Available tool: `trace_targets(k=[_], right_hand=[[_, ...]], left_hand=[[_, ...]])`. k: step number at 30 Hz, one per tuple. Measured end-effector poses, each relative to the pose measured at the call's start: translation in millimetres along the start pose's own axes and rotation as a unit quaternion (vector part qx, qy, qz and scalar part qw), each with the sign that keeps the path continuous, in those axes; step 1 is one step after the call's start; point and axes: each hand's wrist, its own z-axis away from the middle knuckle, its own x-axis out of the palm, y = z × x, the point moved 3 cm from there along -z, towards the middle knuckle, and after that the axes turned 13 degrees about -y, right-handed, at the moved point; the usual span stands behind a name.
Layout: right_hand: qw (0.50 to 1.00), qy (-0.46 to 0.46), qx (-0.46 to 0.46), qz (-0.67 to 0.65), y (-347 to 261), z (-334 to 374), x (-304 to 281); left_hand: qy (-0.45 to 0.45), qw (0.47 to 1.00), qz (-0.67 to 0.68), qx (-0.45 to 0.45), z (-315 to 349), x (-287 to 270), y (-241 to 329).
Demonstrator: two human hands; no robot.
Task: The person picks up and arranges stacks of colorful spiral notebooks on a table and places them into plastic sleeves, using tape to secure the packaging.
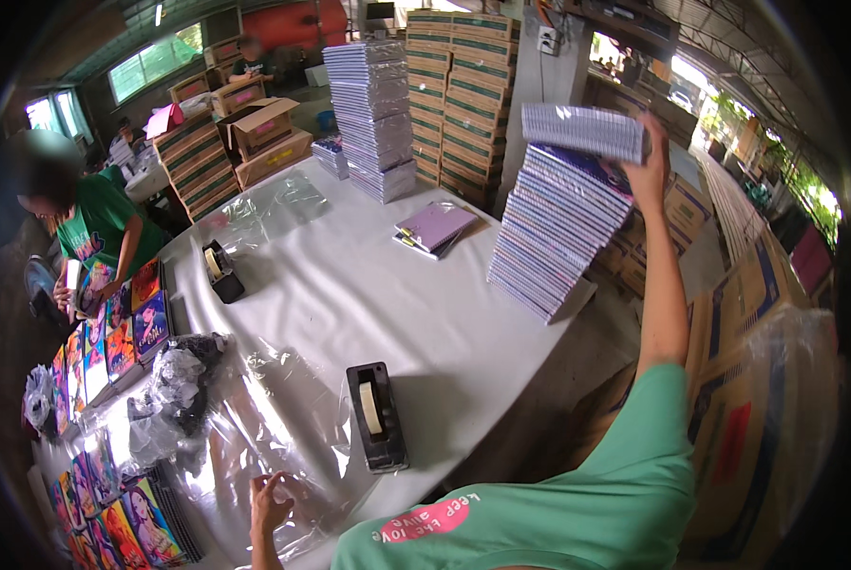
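My right arm is stretched out to the far right, and my right hand (647, 169) grips the end of a bundle of spiral notebooks (577, 131). This bundle rests at the top of a tall, leaning stack of notebooks (558, 228), at a slight angle to it. At the near edge of the table my left hand (271, 505) is raised with its fingers curved and apart, holding nothing I can see. Beneath and beside it lie clear plastic sheets (293, 437). A black tape dispenser (378, 418) stands to the right of that hand.
Colourful-covered notebooks (131, 332) fill the left side, beside crumpled plastic (174, 389). A co-worker in green (112, 228) handles a notebook there. Further back are a second tape dispenser (221, 271), purple notebooks (435, 228) and a tall wrapped stack (368, 114). Cartons (748, 380) line the right.
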Motion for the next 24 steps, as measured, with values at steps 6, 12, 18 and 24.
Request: trace_targets(k=[6, 12, 18, 24], right_hand=[[0.971, -0.211, 0.049, -0.099, 38, 23, -14], [0.902, -0.360, 0.035, 0.238, 131, 45, -112], [0.791, -0.264, 0.150, -0.530, -205, 149, -54], [0.659, -0.457, 0.406, -0.438, -412, 352, 11]], left_hand=[[0.013, 0.997, -0.059, -0.048, -7, 14, 10], [-0.039, 0.978, -0.116, -0.166, -21, 16, 44], [0.042, 0.994, -0.082, -0.065, -30, 17, 50], [-0.019, 0.995, -0.089, -0.033, -24, 22, 60]])
